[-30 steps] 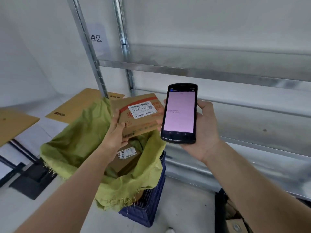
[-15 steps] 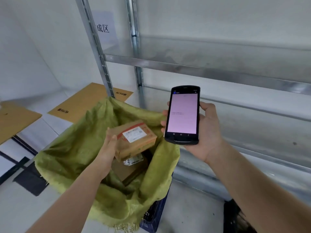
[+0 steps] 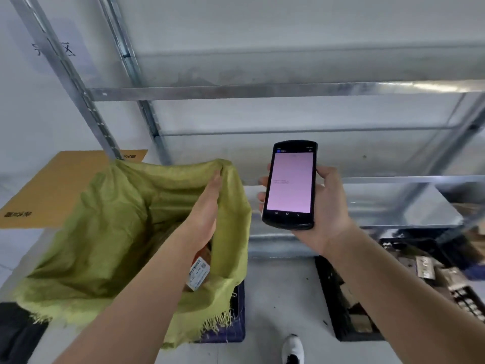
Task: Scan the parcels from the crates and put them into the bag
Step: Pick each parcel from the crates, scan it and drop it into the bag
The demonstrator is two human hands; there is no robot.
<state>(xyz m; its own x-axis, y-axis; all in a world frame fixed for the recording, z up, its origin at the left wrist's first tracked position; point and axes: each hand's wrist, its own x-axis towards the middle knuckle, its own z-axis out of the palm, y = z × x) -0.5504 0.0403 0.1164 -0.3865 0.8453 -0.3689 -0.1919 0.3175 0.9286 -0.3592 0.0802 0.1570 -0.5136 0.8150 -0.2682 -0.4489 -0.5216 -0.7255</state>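
A yellow-green woven bag [image 3: 105, 232] stands open inside a dark blue crate [image 3: 233, 327]. My left hand [image 3: 207, 214] hovers over the bag's mouth with straight fingers, holding nothing. Just below my wrist, a brown parcel with a white barcode label [image 3: 198, 274] lies in the bag, mostly hidden. My right hand [image 3: 325, 208] grips a black handheld scanner [image 3: 290, 183] upright, its screen glowing pale pink. At the lower right a black crate [image 3: 341, 306] holds several more parcels [image 3: 430, 269].
Metal shelving [image 3: 262, 91] fills the background, its lower shelf right behind the scanner. Flattened cardboard sheets [image 3: 60, 187] lie on the floor at left. A white shoe [image 3: 292, 348] shows at the bottom, between the two crates.
My left hand lowered the brown parcel into the bag and let it go; it now hangs empty above the bag. The view has swung right and down, bringing the black crate into sight.
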